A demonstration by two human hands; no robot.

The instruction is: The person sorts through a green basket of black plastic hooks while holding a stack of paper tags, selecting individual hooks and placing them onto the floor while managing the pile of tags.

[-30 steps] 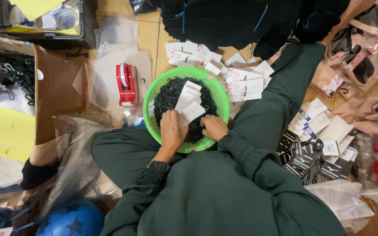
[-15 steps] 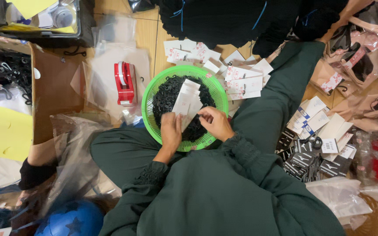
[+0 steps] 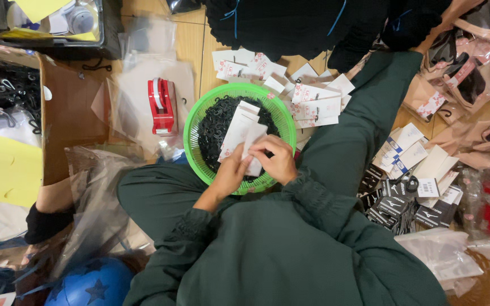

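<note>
Wooden floor point(image 3: 191, 39) is covered with packing goods around a seated person. Both hands are closed on white card packets point(image 3: 244, 133): the right hand point(image 3: 276, 160) pinches one packet from above, the left hand point(image 3: 231, 173) supports it from below. The packets rest on black small hooks inside one green basket point(image 3: 197, 122). For a good grip, the packet is better held at its edge, kept flat. About three packets are counted in the basket. One red tape dispenser point(image 3: 161, 106) stands beside it.
</note>
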